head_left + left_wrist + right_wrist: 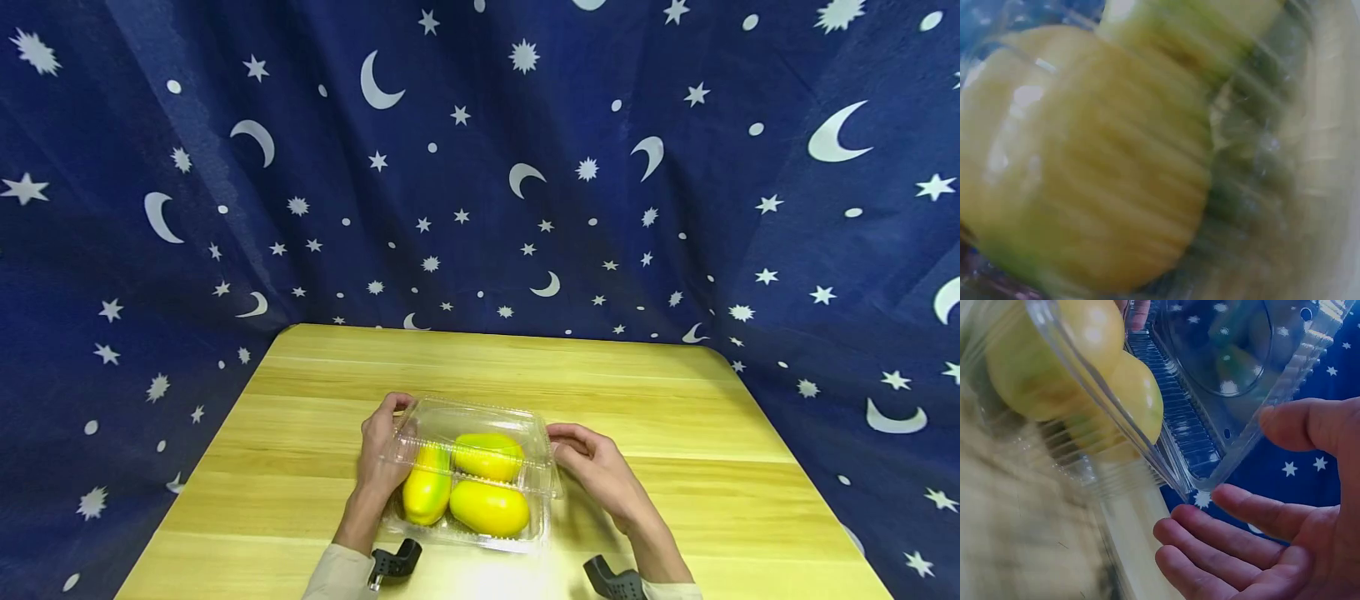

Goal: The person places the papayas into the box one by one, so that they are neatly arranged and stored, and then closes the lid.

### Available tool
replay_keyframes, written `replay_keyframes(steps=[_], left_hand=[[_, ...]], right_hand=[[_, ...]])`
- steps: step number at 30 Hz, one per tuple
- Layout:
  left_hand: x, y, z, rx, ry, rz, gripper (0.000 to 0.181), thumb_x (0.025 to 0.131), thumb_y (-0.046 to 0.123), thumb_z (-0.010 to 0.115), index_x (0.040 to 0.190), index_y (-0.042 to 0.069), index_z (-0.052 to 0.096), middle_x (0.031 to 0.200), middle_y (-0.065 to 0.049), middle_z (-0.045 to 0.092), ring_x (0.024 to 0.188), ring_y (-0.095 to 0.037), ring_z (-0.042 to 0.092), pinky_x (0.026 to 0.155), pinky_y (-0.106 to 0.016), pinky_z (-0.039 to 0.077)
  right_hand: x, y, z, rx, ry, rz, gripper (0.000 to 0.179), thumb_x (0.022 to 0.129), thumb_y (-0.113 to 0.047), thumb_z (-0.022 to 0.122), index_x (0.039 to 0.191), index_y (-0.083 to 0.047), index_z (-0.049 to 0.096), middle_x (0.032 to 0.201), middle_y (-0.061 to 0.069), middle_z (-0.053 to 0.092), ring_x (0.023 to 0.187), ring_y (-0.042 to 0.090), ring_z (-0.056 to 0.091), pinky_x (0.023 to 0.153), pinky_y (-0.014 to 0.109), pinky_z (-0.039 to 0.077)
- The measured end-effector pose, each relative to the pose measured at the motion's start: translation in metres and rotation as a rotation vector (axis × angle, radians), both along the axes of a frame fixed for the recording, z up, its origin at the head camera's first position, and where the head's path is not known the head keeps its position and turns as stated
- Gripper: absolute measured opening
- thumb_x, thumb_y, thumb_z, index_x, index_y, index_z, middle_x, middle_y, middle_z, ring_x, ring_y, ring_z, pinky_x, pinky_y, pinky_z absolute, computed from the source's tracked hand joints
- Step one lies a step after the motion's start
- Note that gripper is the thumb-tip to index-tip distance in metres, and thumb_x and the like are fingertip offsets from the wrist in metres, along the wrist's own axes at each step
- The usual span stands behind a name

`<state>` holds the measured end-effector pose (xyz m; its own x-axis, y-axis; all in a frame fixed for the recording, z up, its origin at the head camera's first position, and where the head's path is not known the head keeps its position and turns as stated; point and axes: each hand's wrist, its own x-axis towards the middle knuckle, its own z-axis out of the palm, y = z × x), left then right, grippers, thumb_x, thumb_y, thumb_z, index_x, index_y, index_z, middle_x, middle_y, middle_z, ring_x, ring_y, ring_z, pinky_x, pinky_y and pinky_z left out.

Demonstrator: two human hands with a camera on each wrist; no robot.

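Observation:
A clear plastic clamshell box (540,533) sits on the table with its hinged lid (480,410) partly raised. Inside lie three smooth yellow fruits with green patches, mango-like: one upright at left (426,500), one at the back right (487,468), one at the front right (489,509). My left hand (380,454) grips the box's left side, fingers bent around its back corner. At the right side, my right hand (600,473) has its thumb against the lid's edge. Its fingers (1229,540) extend loosely below the lid's corner. The left wrist view is blurred and mostly fruit.
The light wooden table (300,400) extends around the box on every side. A dark blue curtain (465,167) with white moons and stars hangs behind the table and along both sides. Black wrist mounts (396,560) are strapped to both forearms.

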<state>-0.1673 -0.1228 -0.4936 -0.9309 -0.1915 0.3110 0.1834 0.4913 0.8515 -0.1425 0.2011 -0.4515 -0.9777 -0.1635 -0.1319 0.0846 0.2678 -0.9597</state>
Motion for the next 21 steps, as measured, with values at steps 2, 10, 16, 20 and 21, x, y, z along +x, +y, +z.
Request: replay_keyframes(steps=[2, 10, 16, 20, 21], left_hand=[[0.000, 0.003, 0.000, 0.056, -0.009, 0.025, 0.022, 0.104, -0.004, 0.061, 0.124, 0.000, 0.070, 0.122, -0.020, 0.075, 0.099, -0.035, 0.079, 0.080, -0.043, 0.065], [0.007, -0.008, -0.004, 0.188, -0.101, 0.015, 0.027, 0.107, -0.004, 0.061, 0.133, -0.001, 0.067, 0.125, -0.020, 0.074, 0.108, -0.037, 0.078, 0.081, -0.028, 0.061], [0.023, -0.032, 0.001, 0.340, -0.325, -0.078, 0.033, 0.115, 0.003, 0.045, 0.142, 0.000, 0.063, 0.132, -0.021, 0.071, 0.108, -0.029, 0.073, 0.078, -0.023, 0.060], [0.038, -0.042, 0.010, 0.334, -0.435, -0.146, 0.036, 0.115, 0.007, 0.047, 0.149, 0.004, 0.060, 0.135, -0.020, 0.071, 0.104, -0.026, 0.071, 0.078, -0.034, 0.063], [0.042, -0.044, 0.012, 0.309, -0.451, -0.157, 0.037, 0.115, 0.007, 0.049, 0.150, 0.006, 0.059, 0.135, -0.019, 0.071, 0.107, -0.026, 0.071, 0.080, -0.036, 0.062]], right_hand=[[0.000, 0.001, -0.001, 0.014, -0.003, -0.005, 0.044, 0.107, -0.013, 0.063, 0.150, -0.003, 0.063, 0.144, 0.019, 0.071, 0.134, 0.029, 0.068, 0.105, 0.027, 0.057], [0.002, 0.001, -0.009, 0.017, -0.039, -0.037, 0.047, 0.108, -0.010, 0.061, 0.155, -0.004, 0.058, 0.146, 0.023, 0.069, 0.136, 0.035, 0.067, 0.113, 0.046, 0.058], [0.003, -0.001, -0.013, 0.054, -0.026, -0.049, 0.046, 0.108, -0.012, 0.066, 0.153, -0.007, 0.061, 0.141, 0.019, 0.073, 0.130, 0.032, 0.072, 0.110, 0.042, 0.060], [0.002, -0.003, -0.015, 0.090, -0.012, -0.053, 0.045, 0.106, -0.012, 0.068, 0.151, -0.005, 0.062, 0.137, 0.018, 0.075, 0.127, 0.031, 0.074, 0.108, 0.041, 0.060], [0.002, -0.004, -0.016, 0.095, -0.009, -0.053, 0.045, 0.107, -0.011, 0.068, 0.151, -0.005, 0.063, 0.136, 0.017, 0.076, 0.127, 0.031, 0.074, 0.108, 0.040, 0.061]])
